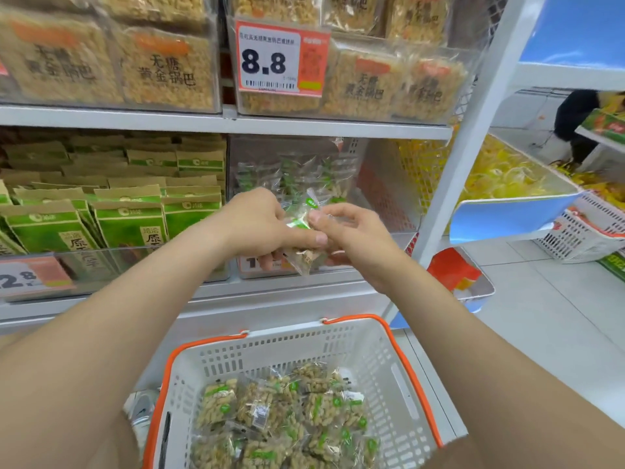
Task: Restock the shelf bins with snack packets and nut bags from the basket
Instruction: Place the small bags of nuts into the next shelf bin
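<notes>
— Holding what?
— One packet (304,257): left hand (263,228) fingers clamped on it, right hand (351,235) fingers pinching its upper edge.
— Where?
— In front of the clear bin (375,198), twelve o'clock from the basket (372,346); more packets (287,411) lie in that.

Bare left hand (257,225), right hand (355,231) (forearms (135,316) too).

Views: one. Head-worn, wide-angle; straight edges bow toward frame borders.
Position: close against shelf unit (169,116), standing height.
Facing: forward and down.
Upper frame: bins at near range, price tag (270,59) legible.
Centre: left hand (260,225) and right hand (355,231) meeting on clear packet (306,253); forearms enter from bottom corners.
Lower frame: basket (338,336) seen from above, near.
Right edge: aisle floor (558,316), farther off.
</notes>
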`<state>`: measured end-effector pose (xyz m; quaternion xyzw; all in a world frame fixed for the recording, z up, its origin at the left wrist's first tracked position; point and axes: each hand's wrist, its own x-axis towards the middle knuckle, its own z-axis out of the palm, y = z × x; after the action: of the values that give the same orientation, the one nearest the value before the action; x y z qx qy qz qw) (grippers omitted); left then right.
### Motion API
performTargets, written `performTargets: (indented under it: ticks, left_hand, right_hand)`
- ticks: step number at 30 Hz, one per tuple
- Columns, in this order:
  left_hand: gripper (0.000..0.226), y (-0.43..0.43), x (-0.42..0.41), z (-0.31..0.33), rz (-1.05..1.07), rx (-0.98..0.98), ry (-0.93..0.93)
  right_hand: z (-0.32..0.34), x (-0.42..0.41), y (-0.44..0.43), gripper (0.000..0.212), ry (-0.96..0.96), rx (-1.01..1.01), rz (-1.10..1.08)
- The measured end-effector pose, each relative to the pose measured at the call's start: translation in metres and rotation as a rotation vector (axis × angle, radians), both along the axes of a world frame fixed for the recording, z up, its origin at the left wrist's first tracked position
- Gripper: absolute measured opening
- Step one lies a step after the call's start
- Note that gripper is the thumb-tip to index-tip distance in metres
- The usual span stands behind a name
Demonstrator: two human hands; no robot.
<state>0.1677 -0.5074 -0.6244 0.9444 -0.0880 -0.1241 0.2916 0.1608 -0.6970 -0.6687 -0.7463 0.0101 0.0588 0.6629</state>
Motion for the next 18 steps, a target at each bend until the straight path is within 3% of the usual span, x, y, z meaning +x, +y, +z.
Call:
performTargets:
  ticks: [5,8,10,13,15,18]
  left_hand:
    - [0.06,-0.011,0.007,-0.003,0.051,-0.069,-0.304]
    - [0.06,-0.022,0.012,-0.008,0.007,-0.082,-0.397]
    - [0.069,-0.028,0.017,-0.014,-0.009,-0.043,-0.426]
    - [0.058,-0.034,0.025,-0.025,-0.085,0.204,-0.517]
    - [0.052,-0.037,0.029,-0.031,-0.154,0.37,-0.544]
    - [0.058,-0.044,0.038,-0.041,-0.208,0.454,-0.537]
  right_hand:
    - [0.017,0.008,-0.018,0.041,0.097,0.136,0.126]
    - [0.022,0.023,-0.027,0.034,-0.014,0.172,-0.113]
    - [0.018,0.038,-0.037,0.036,-0.251,-0.034,-0.346]
    - [0.009,0.053,-0.05,0.039,-0.576,-0.544,-0.553]
    - [0.004,0.057,-0.052,0.041,-0.625,-0.67,-0.56]
    - [-0.005,0.068,-0.051,0.038,-0.537,-0.854,-0.496]
